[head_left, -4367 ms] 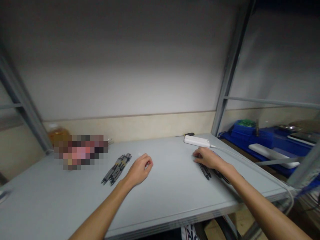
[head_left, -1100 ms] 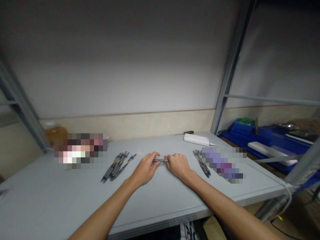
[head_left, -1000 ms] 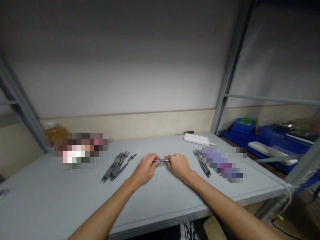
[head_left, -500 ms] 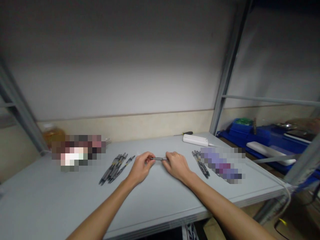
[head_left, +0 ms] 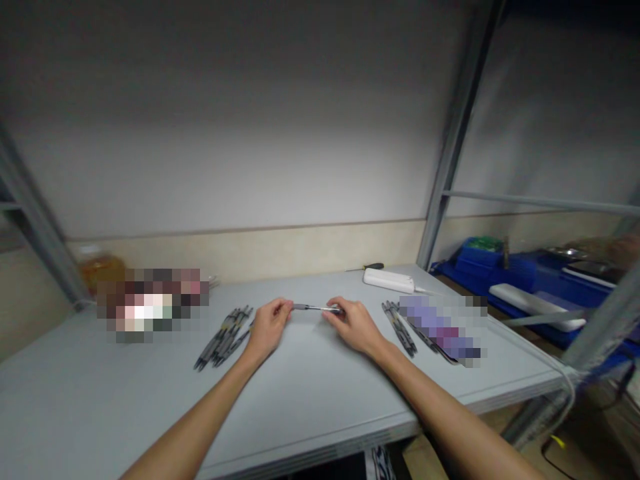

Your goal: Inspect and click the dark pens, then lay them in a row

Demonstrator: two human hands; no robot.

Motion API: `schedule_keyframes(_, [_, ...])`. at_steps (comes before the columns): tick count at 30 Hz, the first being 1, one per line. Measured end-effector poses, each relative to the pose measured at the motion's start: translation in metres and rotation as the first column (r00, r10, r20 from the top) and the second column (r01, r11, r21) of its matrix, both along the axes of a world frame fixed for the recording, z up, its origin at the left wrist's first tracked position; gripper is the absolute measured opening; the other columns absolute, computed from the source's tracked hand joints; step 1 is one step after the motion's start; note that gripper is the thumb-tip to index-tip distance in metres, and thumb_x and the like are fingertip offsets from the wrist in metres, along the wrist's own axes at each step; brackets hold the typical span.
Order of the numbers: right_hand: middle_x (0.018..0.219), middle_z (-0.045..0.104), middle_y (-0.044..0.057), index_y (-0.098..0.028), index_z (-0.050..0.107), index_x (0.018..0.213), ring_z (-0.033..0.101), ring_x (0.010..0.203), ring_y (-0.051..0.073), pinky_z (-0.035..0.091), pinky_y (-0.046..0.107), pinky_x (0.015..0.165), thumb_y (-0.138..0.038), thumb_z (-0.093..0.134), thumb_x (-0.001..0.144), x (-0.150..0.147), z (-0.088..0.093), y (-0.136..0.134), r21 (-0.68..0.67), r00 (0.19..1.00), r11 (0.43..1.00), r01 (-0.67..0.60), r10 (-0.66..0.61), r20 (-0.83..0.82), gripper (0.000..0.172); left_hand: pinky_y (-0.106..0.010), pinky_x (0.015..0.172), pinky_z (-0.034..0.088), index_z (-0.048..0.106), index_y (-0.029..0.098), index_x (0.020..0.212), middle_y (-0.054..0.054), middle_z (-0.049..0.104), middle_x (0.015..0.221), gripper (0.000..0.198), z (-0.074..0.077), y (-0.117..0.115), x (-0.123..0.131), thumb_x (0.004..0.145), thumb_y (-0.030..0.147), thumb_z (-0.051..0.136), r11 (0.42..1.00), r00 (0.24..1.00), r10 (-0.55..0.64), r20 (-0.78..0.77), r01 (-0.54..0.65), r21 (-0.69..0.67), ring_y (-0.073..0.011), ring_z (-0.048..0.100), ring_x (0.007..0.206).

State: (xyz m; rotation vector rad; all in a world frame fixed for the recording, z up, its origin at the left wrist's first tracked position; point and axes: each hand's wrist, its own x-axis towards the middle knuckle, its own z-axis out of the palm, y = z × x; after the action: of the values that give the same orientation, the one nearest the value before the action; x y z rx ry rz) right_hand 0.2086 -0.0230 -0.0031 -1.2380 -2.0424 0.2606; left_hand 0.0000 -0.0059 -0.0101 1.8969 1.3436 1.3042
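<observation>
My left hand [head_left: 268,326] and my right hand [head_left: 350,323] hold one grey pen [head_left: 315,308] between them, level above the middle of the grey table [head_left: 310,393]. Each hand pinches one end of it. A bundle of dark pens [head_left: 223,337] lies on the table left of my left hand. Another group of dark pens [head_left: 400,327] lies right of my right hand, beside a blurred-out patch.
A white power strip [head_left: 391,281] and a black-handled tool [head_left: 374,267] lie at the table's back right. A bottle of amber liquid [head_left: 100,270] stands at the back left. Metal shelf posts [head_left: 445,167] frame the table. Blue bins [head_left: 500,263] sit on the right.
My right hand left the pens on the right and met my left hand at the middle. Over the last second both hands rose a little and drew slightly apart along the pen.
</observation>
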Motion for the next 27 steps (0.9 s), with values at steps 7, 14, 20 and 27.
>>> schedule_keyframes(7, [0.070,0.064,0.003,-0.013,0.065,0.084,0.055,0.061,0.012,0.040,0.023,0.059,-0.032,0.054,0.078,0.005,0.000,0.010,-0.071,0.963,0.996,-0.061,0.040,-0.267,0.023,-0.022,0.047,0.029,0.052,0.015,0.050,0.003,0.044,0.042,0.052,0.000,0.003,-0.002,0.077,0.059,0.040,0.996,0.997,0.061,0.050,-0.058,-0.072,-0.0107,0.041,0.043])
schedule_keyframes(14, [0.075,0.067,0.006,-0.013,0.066,0.085,0.056,0.062,0.013,0.044,0.025,0.061,-0.032,0.059,0.073,0.008,0.000,0.014,-0.073,0.902,0.997,-0.034,-0.001,-0.431,0.024,-0.021,0.055,0.040,0.057,0.015,0.096,0.000,0.059,0.068,0.040,0.001,0.003,-0.001,0.075,0.049,0.051,0.996,0.975,-0.075,0.211,0.083,-0.028,-0.0109,0.053,0.058])
schedule_keyframes(20, [0.070,0.066,0.005,-0.012,0.066,0.084,0.056,0.059,0.013,0.044,0.024,0.057,-0.034,0.059,0.072,0.009,0.002,0.014,-0.114,0.878,0.992,-0.045,-0.016,-0.478,0.026,-0.022,0.060,0.038,0.061,0.015,0.080,0.000,0.057,0.066,0.029,0.003,-0.002,-0.001,0.079,0.042,0.049,0.999,1.000,-0.017,0.021,0.016,0.047,-0.0130,0.052,0.063])
schedule_keyframes(27, [0.079,0.066,0.007,-0.014,0.066,0.086,0.058,0.066,0.015,0.046,0.026,0.060,-0.032,0.060,0.071,0.007,0.000,0.014,-0.112,0.863,0.991,-0.069,0.003,-0.506,0.024,-0.021,0.045,0.023,0.041,0.018,0.048,0.006,0.032,0.042,0.051,-0.002,0.005,-0.004,0.081,0.056,0.035,0.996,0.998,0.031,0.048,-0.027,-0.084,-0.0090,0.032,0.042])
